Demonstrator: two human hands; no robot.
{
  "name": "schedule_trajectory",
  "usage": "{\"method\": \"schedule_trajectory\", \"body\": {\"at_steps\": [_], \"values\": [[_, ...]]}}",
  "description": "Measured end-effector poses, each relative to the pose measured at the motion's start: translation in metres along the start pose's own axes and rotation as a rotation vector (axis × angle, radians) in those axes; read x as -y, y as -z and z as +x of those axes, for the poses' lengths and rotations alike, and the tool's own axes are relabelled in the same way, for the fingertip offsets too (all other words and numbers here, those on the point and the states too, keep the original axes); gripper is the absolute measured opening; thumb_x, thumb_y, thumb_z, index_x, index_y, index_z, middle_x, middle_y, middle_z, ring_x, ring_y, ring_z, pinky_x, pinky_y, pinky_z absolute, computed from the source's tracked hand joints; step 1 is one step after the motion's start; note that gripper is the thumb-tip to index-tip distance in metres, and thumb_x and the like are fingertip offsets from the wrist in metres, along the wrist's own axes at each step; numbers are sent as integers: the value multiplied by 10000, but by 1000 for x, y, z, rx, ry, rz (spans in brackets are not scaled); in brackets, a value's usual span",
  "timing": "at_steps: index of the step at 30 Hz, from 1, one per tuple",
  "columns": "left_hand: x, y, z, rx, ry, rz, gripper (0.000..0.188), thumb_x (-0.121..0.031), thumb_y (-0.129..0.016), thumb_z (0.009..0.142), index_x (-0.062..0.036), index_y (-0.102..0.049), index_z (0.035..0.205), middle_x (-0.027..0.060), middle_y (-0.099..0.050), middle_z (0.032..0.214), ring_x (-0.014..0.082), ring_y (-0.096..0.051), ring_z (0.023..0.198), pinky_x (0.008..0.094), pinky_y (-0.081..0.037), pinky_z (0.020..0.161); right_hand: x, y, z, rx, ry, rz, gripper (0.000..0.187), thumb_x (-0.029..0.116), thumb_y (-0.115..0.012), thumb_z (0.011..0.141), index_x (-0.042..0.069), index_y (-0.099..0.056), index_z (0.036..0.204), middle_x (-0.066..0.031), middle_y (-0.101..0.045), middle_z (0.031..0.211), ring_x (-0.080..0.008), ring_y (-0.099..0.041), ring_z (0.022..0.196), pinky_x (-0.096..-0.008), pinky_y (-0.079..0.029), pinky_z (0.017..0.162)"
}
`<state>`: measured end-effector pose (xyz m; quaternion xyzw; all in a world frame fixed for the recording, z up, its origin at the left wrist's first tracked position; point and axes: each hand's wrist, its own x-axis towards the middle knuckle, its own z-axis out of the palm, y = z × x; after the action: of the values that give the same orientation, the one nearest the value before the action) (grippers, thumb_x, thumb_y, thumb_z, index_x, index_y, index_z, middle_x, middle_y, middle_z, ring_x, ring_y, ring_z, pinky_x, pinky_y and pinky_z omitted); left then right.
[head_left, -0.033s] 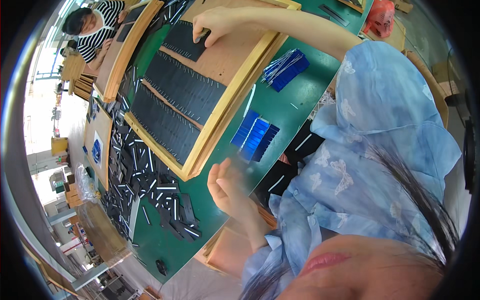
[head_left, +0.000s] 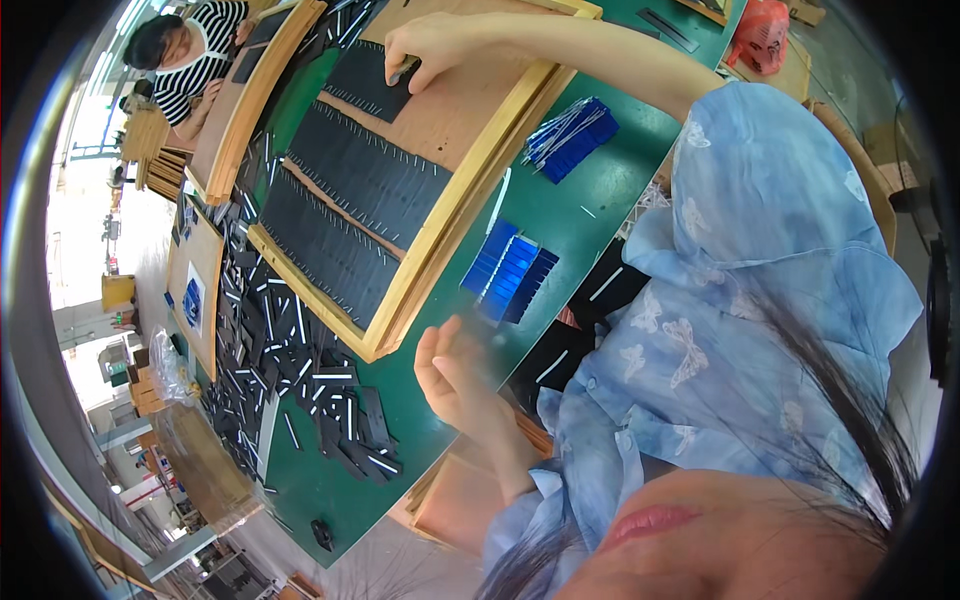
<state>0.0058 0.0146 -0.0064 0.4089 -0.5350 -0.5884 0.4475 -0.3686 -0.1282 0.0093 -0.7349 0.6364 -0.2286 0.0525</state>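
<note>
My right hand (head_left: pixel 438 48) reaches out to the far end of a shallow wood-framed tray (head_left: pixel 462 200). Its fingers are pinched on something small that I cannot make out, beside the topmost row of black strips (head_left: pixel 362 85). Two more rows of black strips (head_left: pixel 370 155) lie side by side in the tray, with thin pale pins along their edges. Nearer me, my left hand (head_left: pixel 468 400) hovers over the table's near edge with curled fingers. A grey blur hides part of its fingertips, and anything in them stays hidden.
On the green table (head_left: pixel 330 480) lie two bundles of blue strips (head_left: pixel 512 275), a large heap of loose black strips (head_left: pixel 300 350) and a small black object (head_left: pixel 322 533). Across it, a person (head_left: pixel 190 80) works at another wooden tray (head_left: pixel 245 110). A red bag (head_left: pixel 762 38) stands far right.
</note>
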Motion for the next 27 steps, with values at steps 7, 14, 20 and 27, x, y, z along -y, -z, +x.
{"method": "schedule_trajectory", "body": {"at_steps": [7,14,20,27], "values": [[10,7,8,8,-247,546,335,-114,-602,879,-2,-528,1186,132,-595,1134,191,-554,946,297,-458,809,30,21,-27,-245,251,174,285,224,-750,663,70,-694,897,-89,-618,798,-261,-597,793,-360,-472,690],[20,-14,18,221,-533,961,583,-159,-797,651,-43,-552,1167,120,-555,1157,326,-441,1121,424,-347,974,124,7,-123,158,201,469,108,96,-683,750,53,-669,848,-71,-610,805,-232,-604,789,-337,-469,692],[17,-10,22,242,-495,967,362,-172,-752,739,-17,-629,1043,109,-625,989,293,-486,1051,391,-390,924,114,-27,-136,192,142,188,226,143,-687,745,68,-677,957,-82,-655,884,-272,-617,888,-385,-478,756],[18,-8,20,296,-484,956,308,-177,-740,754,-42,-649,1016,117,-626,988,284,-489,1028,381,-400,898,112,-39,-137,200,192,126,314,190,-702,720,87,-657,1013,-84,-642,906,-279,-611,910,-390,-482,756]]}}
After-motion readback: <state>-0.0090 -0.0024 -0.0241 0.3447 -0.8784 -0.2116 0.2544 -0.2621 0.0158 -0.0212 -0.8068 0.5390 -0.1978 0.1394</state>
